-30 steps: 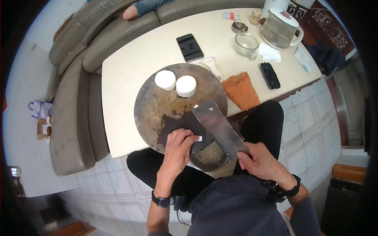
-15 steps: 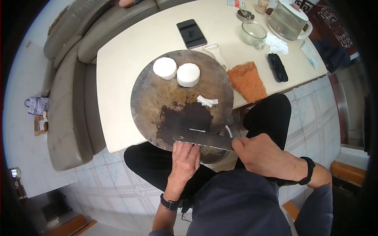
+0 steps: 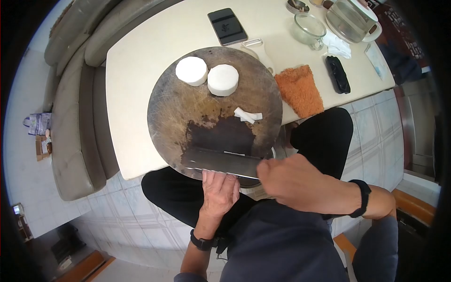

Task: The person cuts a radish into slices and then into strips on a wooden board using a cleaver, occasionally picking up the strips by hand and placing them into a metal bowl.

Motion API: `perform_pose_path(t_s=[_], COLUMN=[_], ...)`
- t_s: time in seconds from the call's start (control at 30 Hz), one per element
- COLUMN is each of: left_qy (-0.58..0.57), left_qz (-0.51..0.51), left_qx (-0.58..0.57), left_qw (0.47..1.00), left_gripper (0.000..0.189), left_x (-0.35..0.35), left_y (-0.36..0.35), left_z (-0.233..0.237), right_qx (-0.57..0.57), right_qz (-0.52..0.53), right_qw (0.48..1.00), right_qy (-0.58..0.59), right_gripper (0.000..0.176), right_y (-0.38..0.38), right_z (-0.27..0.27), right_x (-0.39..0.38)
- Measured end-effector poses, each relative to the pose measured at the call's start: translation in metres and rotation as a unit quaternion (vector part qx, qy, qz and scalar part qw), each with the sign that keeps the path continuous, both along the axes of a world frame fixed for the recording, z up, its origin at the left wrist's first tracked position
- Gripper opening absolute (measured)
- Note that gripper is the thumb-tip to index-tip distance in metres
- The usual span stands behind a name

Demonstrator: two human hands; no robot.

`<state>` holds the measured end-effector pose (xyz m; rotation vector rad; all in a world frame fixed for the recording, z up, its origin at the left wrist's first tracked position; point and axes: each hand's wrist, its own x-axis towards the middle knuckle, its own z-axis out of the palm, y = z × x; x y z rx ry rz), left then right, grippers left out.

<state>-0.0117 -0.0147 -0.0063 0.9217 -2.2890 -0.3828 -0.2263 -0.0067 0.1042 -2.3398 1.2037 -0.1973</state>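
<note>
My right hand (image 3: 305,183) is closed round the handle of a cleaver (image 3: 221,161), whose broad blade points left over the near part of a round wooden chopping board (image 3: 171,127). My left hand (image 3: 219,192) is at the board's near edge, fingers bent together against the blade's near side. Whatever lies under those fingertips is hidden. A thin white strip (image 3: 234,153) shows just beyond the blade, on the dark wet patch. Farther back stand two thick white rounds, like peeled radish: one at left (image 3: 191,70), one at right (image 3: 222,80). Small white strips (image 3: 248,115) lie crossed at the right.
Beyond the board are a phone (image 3: 227,26) and a peeler (image 3: 259,52). To the right lie an orange cloth (image 3: 300,90) and a black case (image 3: 338,75). A glass cup (image 3: 308,31) and a glass jug (image 3: 351,21) stand at the back right, near white tissue (image 3: 337,45).
The cleaver and my right hand have moved left across the board. My left hand stays at the near edge. The whole view has shifted slightly; the white rounds and strips lie as before.
</note>
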Motion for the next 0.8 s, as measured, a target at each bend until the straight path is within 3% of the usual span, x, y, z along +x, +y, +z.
perform_pose_path(t_s=[0.17,0.23,0.73,0.8], left_qy=[-0.018,-0.013,0.005,0.008], left_qz=[0.011,0.028,0.023,0.024], left_qx=[0.008,-0.043,-0.016,-0.015], left_qw=[1.0,0.999,1.0,1.0], left_gripper=[0.026,0.027,0.022,0.023], left_x=[0.001,-0.004,-0.002,-0.003], left_y=[0.004,0.001,0.002,0.003], left_z=[-0.001,0.0,-0.003,-0.004], right_qx=[-0.053,-0.062,-0.02,-0.027], right_qz=[-0.004,-0.015,-0.02,-0.003], right_qw=[0.998,0.998,0.999,1.0], right_qy=[-0.019,-0.003,0.025,0.014], right_gripper=[0.021,0.02,0.023,0.016], right_y=[-0.006,-0.005,0.008,0.002], right_z=[-0.016,-0.015,-0.004,-0.006], right_x=[0.012,0.01,0.002,0.005])
